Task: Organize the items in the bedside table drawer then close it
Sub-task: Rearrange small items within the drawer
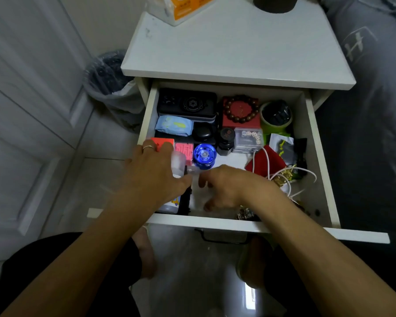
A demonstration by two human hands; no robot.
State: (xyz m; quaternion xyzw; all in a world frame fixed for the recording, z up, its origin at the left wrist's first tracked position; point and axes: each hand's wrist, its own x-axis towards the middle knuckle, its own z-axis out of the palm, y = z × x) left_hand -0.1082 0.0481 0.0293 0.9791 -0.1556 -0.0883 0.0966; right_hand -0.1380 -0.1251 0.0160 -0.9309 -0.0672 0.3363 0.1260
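Drawer (311, 143), pulled wide open mid-frame, has boxes packed along its back so we can fit more in front, our left hand (156, 170) gripping a translucent bottle (178, 162) by the pink box (183, 151), right hand (226, 188) loosely curled, holding nothing; no label legible.

We see a white drawer (311, 143) holding a metallic blue yo-yo (204, 154), a pink maze (183, 150) and a red box (241, 120) with brown beads (241, 109). A red pouch (266, 161) lies by white cable (290, 177).
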